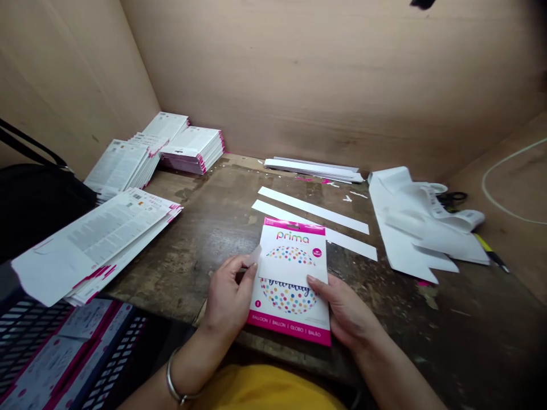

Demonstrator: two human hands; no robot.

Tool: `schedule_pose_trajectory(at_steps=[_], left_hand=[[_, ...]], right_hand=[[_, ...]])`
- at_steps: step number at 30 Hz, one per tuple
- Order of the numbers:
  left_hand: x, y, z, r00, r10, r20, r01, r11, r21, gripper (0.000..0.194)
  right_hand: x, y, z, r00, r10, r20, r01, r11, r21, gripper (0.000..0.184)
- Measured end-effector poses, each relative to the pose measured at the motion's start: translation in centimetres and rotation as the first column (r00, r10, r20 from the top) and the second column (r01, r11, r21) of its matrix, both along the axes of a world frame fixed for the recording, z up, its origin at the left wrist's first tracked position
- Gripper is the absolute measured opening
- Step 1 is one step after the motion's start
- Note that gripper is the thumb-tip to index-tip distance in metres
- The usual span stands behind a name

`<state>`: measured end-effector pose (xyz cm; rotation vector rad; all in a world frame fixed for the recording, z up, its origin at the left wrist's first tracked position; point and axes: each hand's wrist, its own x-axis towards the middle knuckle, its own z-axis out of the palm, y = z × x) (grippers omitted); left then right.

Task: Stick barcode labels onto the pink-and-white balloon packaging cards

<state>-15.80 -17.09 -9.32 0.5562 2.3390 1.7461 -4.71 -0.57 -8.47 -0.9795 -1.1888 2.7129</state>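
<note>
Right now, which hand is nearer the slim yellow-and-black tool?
Right. The right hand is left of the tool; the left hand is farther left.

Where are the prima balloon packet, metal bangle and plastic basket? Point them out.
Prima balloon packet (288, 299), head view: dotted balloon print.
Metal bangle (169, 376), head view: band's left edge.
Plastic basket (122, 345), head view: lattice wall.

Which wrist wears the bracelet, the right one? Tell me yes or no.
No, the bracelet circles the left wrist.
</note>
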Motion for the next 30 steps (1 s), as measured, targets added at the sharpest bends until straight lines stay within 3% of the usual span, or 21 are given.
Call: schedule_pose_trajectory(at_steps=[2, 5, 8, 12, 14, 15, 16, 17, 18, 19, 20, 21, 23, 25, 27, 30], left_hand=[[-0.2, 0.2, 0.2, 0.966, -0.086, -0.244, 0.047, 0.985, -0.164, 0.015], [-0.3, 1.0, 0.0, 0.878, -0.24, -0.415, 0.088, 0.932, -0.353, 0.016], [-0.2, 1.7, -0.4, 0.805, -0.379, -0.457, 0.095, 0.842, -0.531, 0.018], [-0.2, 1.9, -0.8, 0.73, -0.473, -0.494, 0.09, 0.782, -0.616, 0.018], [-0.3, 1.8, -0.9, 0.701, -0.51, -0.499, 0.084, 0.754, -0.652, 0.017], [-0.3, 1.8, -0.9, 0.69, -0.525, -0.497, 0.081, 0.74, -0.668, 0.017], [-0.3, 1.7, -0.9, 0.683, -0.535, -0.497, 0.077, 0.729, -0.68, 0.017], [-0.3, 1.7, -1.0, 0.678, -0.542, -0.497, 0.074, 0.722, -0.687, 0.017], [-0.3, 1.7, -1.0, 0.676, -0.544, -0.498, 0.071, 0.72, -0.69, 0.017], [-0.3, 1.7, -1.0, 0.674, -0.543, -0.501, 0.069, 0.722, -0.689, 0.017], [-0.3, 1.7, -1.1, 0.673, -0.538, -0.507, 0.066, 0.727, -0.683, 0.016], [-0.3, 1.7, -1.1, 0.674, -0.529, -0.515, 0.066, 0.738, -0.672, 0.017], [-0.3, 1.6, -1.1, 0.689, -0.489, -0.534, 0.072, 0.78, -0.621, 0.017], [-0.4, 1.6, -1.2, 0.728, -0.407, -0.551, 0.07, 0.845, -0.531, 0.016], [-0.4, 1.5, -1.3, 0.766, -0.324, -0.556, 0.055, 0.894, -0.445, 0.014], [-0.3, 1.4, -1.5, 0.772, -0.298, -0.561, 0.042, 0.905, -0.423, 0.014]], right_hand=[[-0.2, -0.2, 0.0, 1.0, -0.019, 0.023, 0.019, 1.0, -0.001, 0.038], [-0.3, -0.4, 0.1, 0.999, -0.033, 0.04, 0.033, 0.999, 0.019, 0.033], [-0.5, -0.8, 0.0, 0.997, -0.04, 0.06, 0.036, 0.997, 0.068, 0.03], [-0.3, -0.8, 0.1, 0.999, -0.004, 0.032, -0.001, 0.988, 0.156, 0.031], [0.3, -0.3, 0.3, 0.995, 0.088, 0.045, -0.097, 0.944, 0.315, 0.034], [0.8, 0.1, 0.5, 0.988, 0.117, 0.098, -0.15, 0.87, 0.471, 0.036], [1.2, 0.5, 0.7, 0.98, 0.099, 0.172, -0.189, 0.726, 0.661, 0.038], [1.7, 0.8, 0.9, 0.971, 0.044, 0.235, -0.225, 0.505, 0.833, 0.038], [2.1, 1.0, 1.0, 0.965, -0.014, 0.262, -0.251, 0.239, 0.938, 0.037], [2.4, 1.1, 1.1, 0.965, -0.03, 0.26, -0.261, -0.015, 0.965, 0.036], [2.6, 0.9, 1.1, 0.966, 0.014, 0.26, -0.251, -0.216, 0.944, 0.035], [2.7, 0.6, 1.0, 0.956, 0.099, 0.278, -0.228, -0.349, 0.909, 0.036], [2.5, -0.5, 0.6, 0.898, 0.255, 0.359, -0.207, -0.476, 0.855, 0.043], [2.1, -1.7, 0.2, 0.86, 0.285, 0.424, -0.23, -0.525, 0.82, 0.052], [1.6, -2.7, -0.1, 0.853, 0.273, 0.445, -0.253, -0.53, 0.81, 0.059], [0.6, -3.8, 0.0, 0.84, 0.303, 0.45, -0.261, -0.501, 0.825, 0.062]])
